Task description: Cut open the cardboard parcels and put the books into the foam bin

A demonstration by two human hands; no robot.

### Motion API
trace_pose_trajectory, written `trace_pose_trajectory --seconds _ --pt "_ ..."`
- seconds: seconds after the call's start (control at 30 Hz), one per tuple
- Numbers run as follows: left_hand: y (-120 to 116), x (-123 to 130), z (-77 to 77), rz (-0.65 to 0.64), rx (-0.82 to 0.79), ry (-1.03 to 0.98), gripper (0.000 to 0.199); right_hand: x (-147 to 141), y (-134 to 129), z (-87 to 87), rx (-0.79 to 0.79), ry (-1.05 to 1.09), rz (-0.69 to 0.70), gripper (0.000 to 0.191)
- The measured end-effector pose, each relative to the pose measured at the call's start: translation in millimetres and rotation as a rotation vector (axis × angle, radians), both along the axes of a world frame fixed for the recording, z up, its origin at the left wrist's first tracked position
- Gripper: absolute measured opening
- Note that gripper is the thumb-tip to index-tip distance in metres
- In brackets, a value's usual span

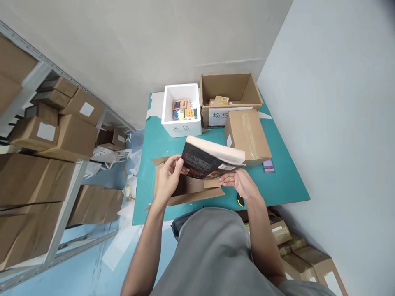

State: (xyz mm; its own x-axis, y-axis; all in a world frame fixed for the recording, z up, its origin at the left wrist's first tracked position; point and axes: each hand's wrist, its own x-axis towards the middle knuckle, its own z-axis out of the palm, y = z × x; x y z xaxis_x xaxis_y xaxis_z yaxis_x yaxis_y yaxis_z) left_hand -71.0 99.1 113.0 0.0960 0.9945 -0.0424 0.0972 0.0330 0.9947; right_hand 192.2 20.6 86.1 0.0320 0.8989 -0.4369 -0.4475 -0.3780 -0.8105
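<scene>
A thick book with a dark cover and pale page edges [202, 161] is held up and tilted between my two hands. My left hand [170, 174] grips its left end, thumb on the cover. At its lower right corner, the fingers of my right hand [240, 183] are closed on the book's edge. Below the book lies an open cardboard box [191, 198] with its flaps spread; the book hides part of its inside.
On the green table [285, 172] stand a white foam box [182, 128] with books, a large open carton [257, 96], a closed carton [251, 135], a purple item [268, 166] and a yellow-black cutter [240, 200]. Shelves of cartons [69, 137] rise at left; more cartons [311, 259] sit lower right.
</scene>
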Motion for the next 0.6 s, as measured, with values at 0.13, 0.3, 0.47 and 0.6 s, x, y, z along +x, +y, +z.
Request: trace_pose_trajectory --seconds 0.13,0.3,0.47,0.6 --pt "-3.5 3.5 6.2 -0.072 0.006 -0.028 0.058 10.7 -8.2 13.8 0.064 -0.024 -0.029 0.049" --pt "2.8 8.0 12.3 -0.131 -0.111 -0.068 0.065 14.2 -11.7 26.7 0.172 -0.023 -0.024 0.083" --pt "7.0 21.8 1.3 -0.237 -0.297 -0.126 0.078 16.8 -7.9 14.5 0.241 -0.103 -0.174 0.080" --pt "27.8 42.8 -0.5 -0.283 -0.190 -0.183 0.083 40.5 21.2 11.0 0.328 -0.171 -0.208 0.067"
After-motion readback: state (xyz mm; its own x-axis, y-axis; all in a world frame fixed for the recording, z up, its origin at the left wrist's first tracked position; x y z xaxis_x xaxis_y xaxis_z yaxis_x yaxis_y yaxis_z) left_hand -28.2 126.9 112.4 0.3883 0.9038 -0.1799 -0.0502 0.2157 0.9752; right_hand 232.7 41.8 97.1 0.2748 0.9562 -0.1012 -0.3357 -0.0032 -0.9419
